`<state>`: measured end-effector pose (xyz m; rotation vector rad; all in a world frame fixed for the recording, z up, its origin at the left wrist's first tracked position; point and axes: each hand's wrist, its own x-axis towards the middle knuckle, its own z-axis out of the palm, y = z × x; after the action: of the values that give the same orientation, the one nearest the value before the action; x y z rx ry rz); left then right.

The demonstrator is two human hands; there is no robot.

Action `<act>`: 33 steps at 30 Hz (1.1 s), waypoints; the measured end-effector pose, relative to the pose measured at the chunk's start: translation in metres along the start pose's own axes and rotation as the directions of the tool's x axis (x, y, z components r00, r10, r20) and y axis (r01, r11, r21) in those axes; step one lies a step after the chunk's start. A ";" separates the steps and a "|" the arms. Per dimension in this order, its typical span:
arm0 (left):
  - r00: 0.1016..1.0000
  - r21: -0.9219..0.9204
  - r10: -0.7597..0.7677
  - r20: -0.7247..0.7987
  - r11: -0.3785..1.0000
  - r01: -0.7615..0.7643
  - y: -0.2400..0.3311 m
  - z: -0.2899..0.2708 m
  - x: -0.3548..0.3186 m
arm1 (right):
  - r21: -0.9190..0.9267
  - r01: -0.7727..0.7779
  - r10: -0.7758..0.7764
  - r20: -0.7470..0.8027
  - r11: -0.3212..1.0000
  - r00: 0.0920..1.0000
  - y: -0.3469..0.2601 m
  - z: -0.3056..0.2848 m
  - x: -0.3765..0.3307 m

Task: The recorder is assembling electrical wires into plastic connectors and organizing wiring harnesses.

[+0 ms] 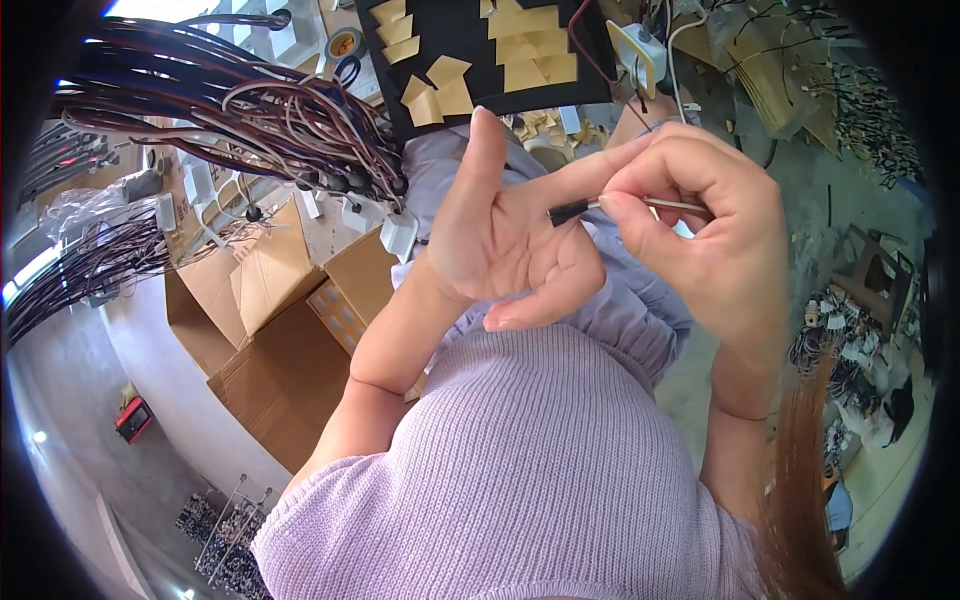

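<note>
Rod, held at 1 o'clock: thin bright metal, smooth, with a matt black tip.
Top, at 6 o'clock: lilac ribbed knit cloth, matt.
Boxes, at 9 o'clock: brown cardboard, dull and rough.
Board, at 12 o'clock: matt black, with tan paper tape pieces.
Wires, at 10 o'clock: glossy plastic coating.

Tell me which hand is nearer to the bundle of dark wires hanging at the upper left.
Left. The left hand is raised open just right of the wire bundle; the right hand is farther right, beyond the left, pinching a thin cable.
</note>
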<state>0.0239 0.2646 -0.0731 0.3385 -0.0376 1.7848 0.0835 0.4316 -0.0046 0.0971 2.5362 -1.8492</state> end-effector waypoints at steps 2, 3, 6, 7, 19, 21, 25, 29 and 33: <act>1.000 -0.009 -0.019 0.016 1.000 0.020 0.000 0.001 0.000 | -0.040 0.001 0.000 0.005 0.999 1.000 -0.002 -0.001 0.000; 1.000 -0.012 -0.021 0.016 1.000 0.021 0.000 0.001 0.000 | -0.040 -0.002 0.002 0.005 0.999 1.000 -0.002 -0.001 0.000; 1.000 0.001 -0.012 -0.004 1.000 0.012 -0.003 0.002 0.000 | -0.054 0.005 -0.004 0.006 0.999 1.000 -0.004 -0.002 0.000; 1.000 0.015 -0.009 0.001 1.000 0.009 -0.003 0.001 0.000 | -0.056 -0.007 0.007 0.009 0.998 1.000 -0.005 -0.002 0.001; 0.968 0.308 0.088 -0.235 0.951 -0.012 0.016 0.004 -0.008 | 0.212 -0.157 0.169 -0.039 0.964 0.985 0.006 -0.019 -0.004; 0.979 0.130 0.017 -0.201 0.992 0.009 0.018 0.004 -0.012 | 0.228 -0.054 0.072 -0.072 0.972 0.995 0.012 -0.020 -0.007; 0.978 0.087 0.021 -0.209 0.996 -0.003 0.022 0.003 -0.008 | 0.161 0.001 0.021 -0.139 0.987 0.990 0.012 -0.019 -0.010; 0.989 0.163 0.035 -0.147 0.987 -0.010 0.031 0.003 -0.013 | 0.088 0.009 0.006 -0.176 0.996 0.984 0.008 -0.017 -0.009; 0.985 0.040 -0.024 -0.173 0.999 0.031 0.031 0.001 -0.010 | 0.096 -0.026 0.041 -0.151 0.995 0.988 0.015 -0.020 -0.005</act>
<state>-0.0036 0.2469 -0.0699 0.2133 0.1274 1.7836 0.0900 0.4547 -0.0123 0.2912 2.5239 -2.0227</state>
